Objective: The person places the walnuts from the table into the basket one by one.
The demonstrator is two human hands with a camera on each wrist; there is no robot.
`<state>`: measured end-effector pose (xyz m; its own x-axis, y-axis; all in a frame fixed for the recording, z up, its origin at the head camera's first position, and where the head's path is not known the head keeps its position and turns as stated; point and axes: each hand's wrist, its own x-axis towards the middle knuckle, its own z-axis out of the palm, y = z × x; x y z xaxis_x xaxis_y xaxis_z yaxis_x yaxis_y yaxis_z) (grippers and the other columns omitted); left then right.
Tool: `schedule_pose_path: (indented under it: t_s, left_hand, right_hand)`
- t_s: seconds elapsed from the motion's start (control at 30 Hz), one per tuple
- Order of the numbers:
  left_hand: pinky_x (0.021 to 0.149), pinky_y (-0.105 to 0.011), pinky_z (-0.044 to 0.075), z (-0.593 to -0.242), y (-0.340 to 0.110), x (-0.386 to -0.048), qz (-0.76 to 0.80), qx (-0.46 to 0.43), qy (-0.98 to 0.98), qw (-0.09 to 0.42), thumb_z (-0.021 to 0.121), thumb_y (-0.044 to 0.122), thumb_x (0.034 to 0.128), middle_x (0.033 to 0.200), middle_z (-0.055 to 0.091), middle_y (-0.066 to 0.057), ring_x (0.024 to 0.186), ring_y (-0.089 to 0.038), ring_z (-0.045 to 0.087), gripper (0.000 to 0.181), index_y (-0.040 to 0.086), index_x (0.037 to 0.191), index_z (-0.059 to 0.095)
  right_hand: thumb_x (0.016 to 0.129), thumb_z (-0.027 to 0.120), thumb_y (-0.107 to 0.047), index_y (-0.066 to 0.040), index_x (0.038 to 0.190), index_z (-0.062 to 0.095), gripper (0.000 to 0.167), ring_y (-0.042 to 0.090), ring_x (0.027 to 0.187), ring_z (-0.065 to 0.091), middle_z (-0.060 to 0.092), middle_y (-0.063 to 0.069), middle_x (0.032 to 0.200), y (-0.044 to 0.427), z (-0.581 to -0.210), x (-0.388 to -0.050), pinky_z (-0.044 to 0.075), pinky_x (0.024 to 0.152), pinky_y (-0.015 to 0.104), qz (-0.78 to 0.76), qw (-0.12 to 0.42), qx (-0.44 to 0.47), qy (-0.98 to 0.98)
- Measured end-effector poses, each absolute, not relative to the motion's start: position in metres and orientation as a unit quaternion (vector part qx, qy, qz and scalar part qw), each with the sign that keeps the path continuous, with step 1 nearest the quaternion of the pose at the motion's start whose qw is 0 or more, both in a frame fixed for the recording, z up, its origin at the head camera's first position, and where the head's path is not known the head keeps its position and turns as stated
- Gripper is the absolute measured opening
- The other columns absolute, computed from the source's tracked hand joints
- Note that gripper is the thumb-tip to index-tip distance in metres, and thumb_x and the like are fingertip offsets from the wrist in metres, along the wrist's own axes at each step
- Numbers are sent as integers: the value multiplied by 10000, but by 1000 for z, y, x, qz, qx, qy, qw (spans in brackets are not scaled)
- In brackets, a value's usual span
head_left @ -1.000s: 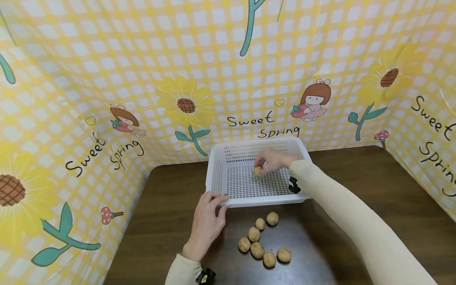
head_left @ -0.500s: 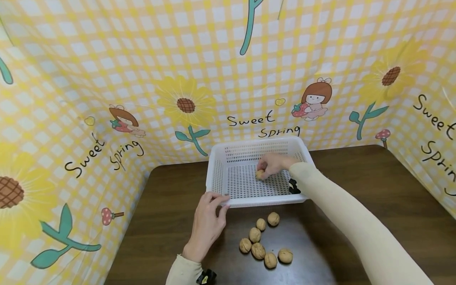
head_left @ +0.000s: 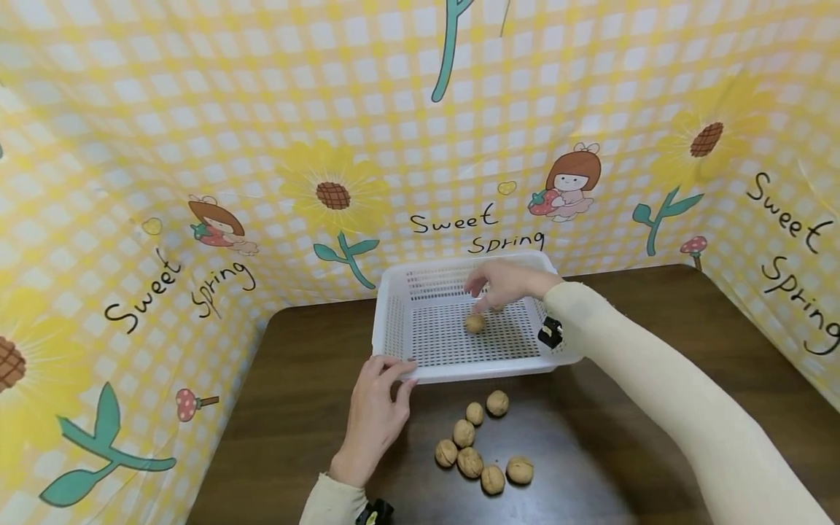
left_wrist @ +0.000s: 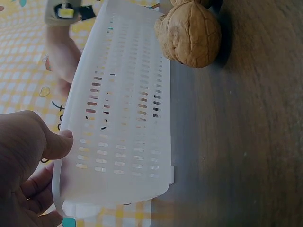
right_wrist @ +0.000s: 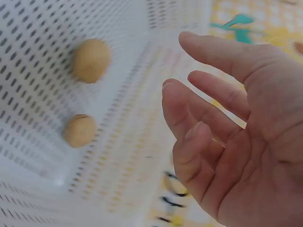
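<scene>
My left hand (head_left: 377, 412) holds the near-left corner of a white plastic basket (head_left: 485, 373); in the left wrist view its thumb (left_wrist: 59, 144) lies on the outer side of the rim and the other fingers go behind it. Inside the basket, a walnut (head_left: 475, 323) sits on the perforated floor. A second walnut (right_wrist: 80, 130) shows in the right wrist view, and the hand partly covers it from the head. Just above them is my right hand (head_left: 510, 284), its fingers spread apart and nothing between them.
Several walnuts (head_left: 469, 463) lie loosely grouped on the dark wooden table (head_left: 315, 364) in front of the basket. A yellow checked cloth (head_left: 367, 109) with flower prints hangs behind and at both sides.
The right hand has let go of a walnut, which now rests on the basket floor, and has lifted slightly. The left hand keeps its place on the rim.
</scene>
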<state>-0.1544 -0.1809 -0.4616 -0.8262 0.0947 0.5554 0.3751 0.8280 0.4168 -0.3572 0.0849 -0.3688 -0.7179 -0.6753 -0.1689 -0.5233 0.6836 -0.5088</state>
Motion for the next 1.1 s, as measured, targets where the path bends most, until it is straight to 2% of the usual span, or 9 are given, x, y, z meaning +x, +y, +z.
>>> schedule_pose_path:
  t_s: [0.2, 0.3, 0.4, 0.5, 0.63, 0.87, 0.97, 1.1]
  left_hand:
    - [893, -425, 579, -462, -183, -154, -263, -129, -918, 268, 846, 78, 902, 1077, 691, -57, 1036, -249, 650, 217, 133, 1112, 845]
    - [894, -428, 578, -462, -183, -154, -265, -127, -918, 267, 842, 79, 905, 1073, 695, -57, 1035, -251, 651, 208, 131, 1106, 845]
    - [893, -430, 576, -462, -183, -154, -267, -126, -918, 266, 839, 83, 909, 1074, 695, -60, 1038, -253, 649, 203, 126, 1107, 843]
    - [892, -430, 574, -463, -182, -154, -267, -127, -918, 266, 835, 83, 912, 1073, 692, -61, 1040, -254, 648, 203, 123, 1111, 842]
    - [889, -428, 573, -462, -181, -155, -265, -128, -918, 265, 832, 80, 915, 1071, 689, -60, 1038, -255, 646, 204, 122, 1115, 842]
    - [901, -434, 574, -462, -180, -154, -268, -122, -920, 259, 829, 78, 915, 1076, 692, -63, 1051, -262, 649, 207, 124, 1117, 843]
    - [908, -435, 577, -463, -180, -154, -268, -123, -920, 258, 832, 80, 914, 1081, 692, -61, 1057, -261, 652, 210, 128, 1119, 843]
    - [900, -432, 575, -463, -180, -155, -267, -123, -919, 262, 836, 81, 912, 1077, 688, -57, 1046, -257, 648, 211, 129, 1117, 843]
  right_hand:
    - [942, 809, -306, -105, 1334, 728, 447, 242, 1112, 728, 764, 90, 1256, 87, -340, -322, 595, 959, 416, -199, 116, -381, 896]
    - [945, 803, -328, -119, 1300, 753, 415, 183, 963, 741, 786, 56, 1215, 89, -334, -301, 600, 892, 400, -203, 88, -418, 881]
    - [948, 802, -320, -140, 1274, 767, 374, 102, 781, 694, 795, 10, 1185, 92, -335, -281, 586, 748, 323, -224, 86, -438, 866]
    - [951, 802, -294, -148, 1248, 780, 332, 39, 703, 631, 793, -1, 1173, 96, -344, -264, 537, 663, 258, -249, 87, -450, 853]
    - [942, 812, -268, -141, 1228, 788, 314, -5, 707, 619, 801, 22, 1158, 103, -363, -246, 512, 628, 225, -282, 85, -454, 841]
    - [946, 811, -215, -114, 1206, 780, 281, -28, 749, 656, 806, 25, 1115, 114, -402, -225, 527, 640, 215, -326, 75, -453, 826]
    - [944, 812, -198, -135, 1201, 777, 267, -54, 731, 632, 798, -7, 1087, 117, -413, -214, 523, 648, 204, -327, 53, -455, 826]
    - [941, 815, -179, -169, 1216, 766, 279, -78, 681, 566, 761, -48, 979, 118, -426, -203, 514, 648, 183, -315, 68, -458, 828]
